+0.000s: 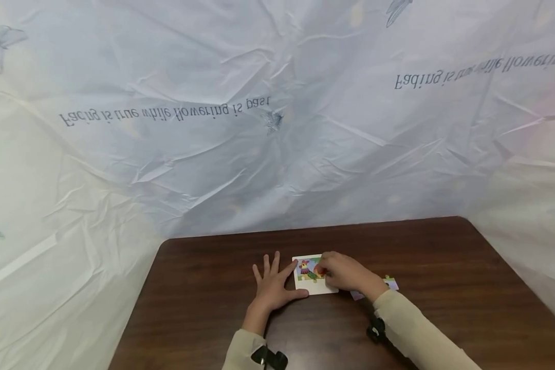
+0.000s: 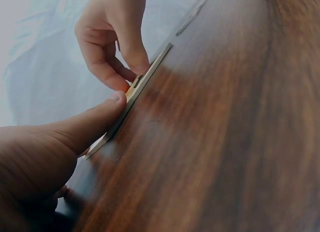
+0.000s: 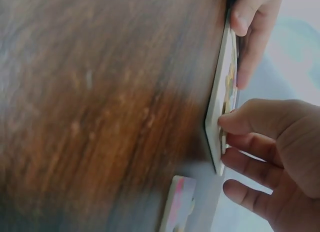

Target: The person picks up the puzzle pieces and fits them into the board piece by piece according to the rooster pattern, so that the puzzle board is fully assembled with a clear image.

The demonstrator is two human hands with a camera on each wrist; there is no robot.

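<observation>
Your right hand (image 1: pixel 344 271) is pinching a piece directly over the puzzle board (image 1: pixel 315 278); your left hand (image 1: pixel 272 283), fingers spread, is bracing its left edge.

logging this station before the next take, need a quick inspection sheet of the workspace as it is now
surface: dark wooden table, bare wood around the work
job's things: white puzzle board lying flat, colourful picture partly filled in
clutter: loose puzzle pieces beside the right wrist
grippers: left hand flat on the table, thumb against the board's edge; right hand with fingers pressing on the board
cables: nothing seen; black straps on both wrists
surroundings: wrinkled white sheet with printed text behind the table
</observation>
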